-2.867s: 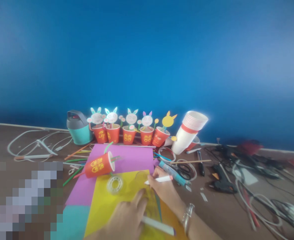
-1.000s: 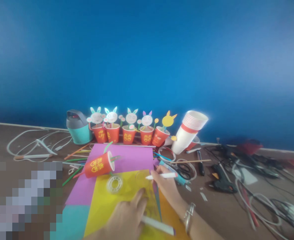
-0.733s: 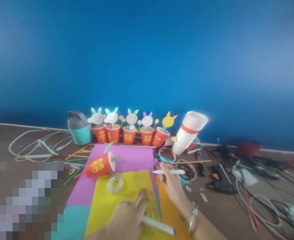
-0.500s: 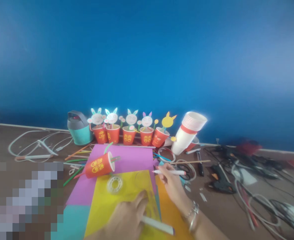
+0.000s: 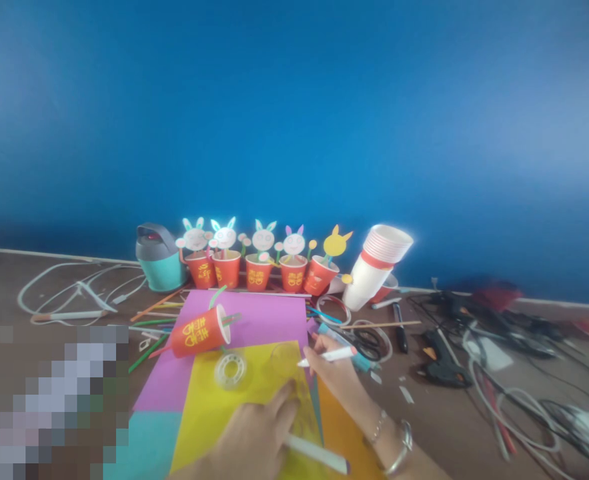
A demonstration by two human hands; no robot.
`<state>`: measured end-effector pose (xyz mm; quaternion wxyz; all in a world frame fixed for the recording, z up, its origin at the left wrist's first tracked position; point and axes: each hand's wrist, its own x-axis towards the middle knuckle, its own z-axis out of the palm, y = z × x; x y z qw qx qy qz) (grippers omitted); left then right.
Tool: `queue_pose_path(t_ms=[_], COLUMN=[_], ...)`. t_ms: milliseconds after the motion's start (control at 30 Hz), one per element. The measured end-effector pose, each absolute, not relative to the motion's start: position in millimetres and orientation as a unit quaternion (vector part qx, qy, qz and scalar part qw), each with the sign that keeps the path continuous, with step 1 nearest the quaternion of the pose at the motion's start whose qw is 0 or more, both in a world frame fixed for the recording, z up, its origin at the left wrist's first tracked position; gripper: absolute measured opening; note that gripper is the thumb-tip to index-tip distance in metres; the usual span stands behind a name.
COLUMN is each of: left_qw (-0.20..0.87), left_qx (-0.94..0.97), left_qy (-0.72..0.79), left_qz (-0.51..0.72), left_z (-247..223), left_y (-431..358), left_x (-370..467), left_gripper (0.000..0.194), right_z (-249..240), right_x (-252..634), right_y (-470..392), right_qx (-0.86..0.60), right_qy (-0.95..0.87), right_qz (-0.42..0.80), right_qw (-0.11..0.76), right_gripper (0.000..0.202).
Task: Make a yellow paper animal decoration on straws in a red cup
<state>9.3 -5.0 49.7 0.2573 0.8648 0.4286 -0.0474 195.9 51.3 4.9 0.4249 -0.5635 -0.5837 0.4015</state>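
My right hand (image 5: 327,357) is closed around a white marker with a pink end (image 5: 331,356), its tip over the right edge of a yellow sheet of paper (image 5: 199,427). Faint round outlines show on this sheet near the tip. My left hand (image 5: 261,427) lies palm down on the yellow sheet with its fingers stretched forward. A second white marker with a dark purple end (image 5: 319,453) sticks out from beside the left hand; its other end is hidden there. A roll of clear tape (image 5: 230,369) rests on the sheet.
Red paper cups with rabbit faces (image 5: 257,270) line the wall. A tipped red cup (image 5: 200,331) lies on purple paper (image 5: 259,320). A stack of white cups (image 5: 377,267) leans behind. Scissors (image 5: 367,343), a glue gun (image 5: 444,367) and tangled cables (image 5: 529,427) are to the right.
My right hand has turned and shifted the marker, so its tip now sits lower and further left, over the yellow sheet. My left hand stays in nearly the same place.
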Motion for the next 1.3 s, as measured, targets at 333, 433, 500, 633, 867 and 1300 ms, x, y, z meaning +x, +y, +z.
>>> queue_pose_path(t_ms=[333,433,500,633,867,1300], left_qw=[0.261,0.259,0.257,0.248,0.257,0.268], left_qx=[0.863,0.864,0.865,0.866,0.864,0.860], left_qy=[0.432,0.432,0.431,0.434,0.433,0.433], left_qz=[-0.028,-0.026,-0.027,-0.028,-0.026,-0.024], left_z=[45.6,45.9,46.3,46.3,42.9,49.4], left_y=[-7.4,-7.5,-7.7,-8.2,-7.6,-7.0], left_x=[8.3,8.2,8.3,8.5,8.1,8.8], left_gripper=[0.058,0.057,0.057,0.056,0.056,0.059], right_z=[2.5,0.4,-0.2,0.8,4.6,5.5], right_x=[195.3,196.8,197.3,196.9,196.4,195.1], right_y=[49.4,50.3,50.7,50.5,49.8,50.2], right_qx=[-0.581,-0.584,-0.584,-0.580,-0.580,-0.576], right_qy=[-0.613,-0.623,-0.627,-0.628,-0.629,-0.598], right_qz=[0.359,0.350,0.349,0.352,0.352,0.388], right_qw=[0.397,0.385,0.380,0.381,0.379,0.401], right_gripper=[0.025,0.026,0.027,0.026,0.027,0.027])
